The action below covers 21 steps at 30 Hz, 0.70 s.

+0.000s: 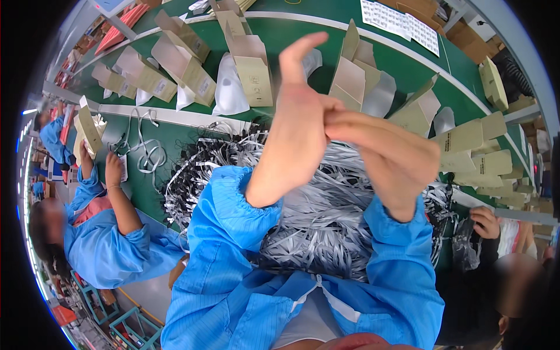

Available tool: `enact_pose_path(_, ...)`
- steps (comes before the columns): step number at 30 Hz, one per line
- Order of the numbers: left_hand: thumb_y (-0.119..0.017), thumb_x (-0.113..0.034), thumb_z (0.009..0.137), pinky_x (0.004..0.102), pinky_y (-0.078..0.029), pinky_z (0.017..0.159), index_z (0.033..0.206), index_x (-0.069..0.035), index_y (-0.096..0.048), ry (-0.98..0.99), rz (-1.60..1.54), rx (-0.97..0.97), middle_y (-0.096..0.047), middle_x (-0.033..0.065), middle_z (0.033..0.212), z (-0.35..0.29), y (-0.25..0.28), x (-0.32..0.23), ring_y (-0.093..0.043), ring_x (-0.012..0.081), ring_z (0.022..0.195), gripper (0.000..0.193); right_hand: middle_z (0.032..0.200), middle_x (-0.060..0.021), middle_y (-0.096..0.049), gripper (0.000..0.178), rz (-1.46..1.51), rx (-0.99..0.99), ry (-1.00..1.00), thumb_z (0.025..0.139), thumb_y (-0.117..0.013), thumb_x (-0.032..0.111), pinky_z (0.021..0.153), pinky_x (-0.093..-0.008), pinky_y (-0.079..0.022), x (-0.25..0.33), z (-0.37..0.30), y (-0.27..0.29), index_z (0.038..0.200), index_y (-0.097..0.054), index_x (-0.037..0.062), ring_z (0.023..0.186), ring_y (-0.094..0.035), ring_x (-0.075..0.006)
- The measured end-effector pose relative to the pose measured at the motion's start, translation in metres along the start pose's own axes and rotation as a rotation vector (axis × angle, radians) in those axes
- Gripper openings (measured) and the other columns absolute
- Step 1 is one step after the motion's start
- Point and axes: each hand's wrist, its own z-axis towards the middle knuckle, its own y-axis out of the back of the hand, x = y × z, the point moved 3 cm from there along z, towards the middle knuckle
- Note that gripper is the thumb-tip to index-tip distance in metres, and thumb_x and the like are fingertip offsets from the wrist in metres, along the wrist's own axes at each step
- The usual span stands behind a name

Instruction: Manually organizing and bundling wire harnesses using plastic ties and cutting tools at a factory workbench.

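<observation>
Above a big heap of grey and black flat straps [332, 216], my two hands meet and touch. My left hand [297, 131] is raised, one digit stretched up and away from the rest; it looks open and holds nothing I can see. Coming across from the right, my right hand [394, 143] has its fingers stretched out straight against my left hand, and no object shows in it. Where they meet, the finger ends are partly hidden and blurred. Both my forearms are in blue sleeves.
Open beige cardboard boxes [249, 67] stand in an arc on the green bench [192, 114], with white pouches [230, 87] beside them. A loose strap [150, 151] lies left. A blue-clad person [122, 245] handles a box there; another person's hand [484, 223] is at right.
</observation>
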Motion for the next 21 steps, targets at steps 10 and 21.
enact_pose_path(10,-0.062,-0.026,0.091,0.0421,-0.045,0.057,0.115,-0.007,-0.059,-0.189,0.586,0.252,-0.061,0.0187,0.069,0.011,-0.014,0.035,-0.061,0.0364,0.065,0.031,0.086,-0.0185,-0.071,0.030,-0.370,-0.196,-0.544,0.079,-0.060,-0.009,0.065,-0.0301,-0.053,-0.057,0.001,0.050,0.105,-0.072,0.0012,0.073,-0.070,-0.0235)
enact_pose_path(21,-0.061,-0.001,0.080,0.0454,-0.050,0.062,0.089,-0.001,-0.064,-0.164,0.672,0.406,-0.064,0.0211,0.075,-0.020,-0.012,0.022,-0.063,0.0400,0.073,0.009,0.077,-0.0224,-0.067,0.018,-0.586,0.019,-0.428,0.077,-0.065,-0.003,0.060,-0.0374,-0.049,-0.091,-0.004,0.046,0.094,-0.073,-0.0008,0.063,-0.064,-0.0332)
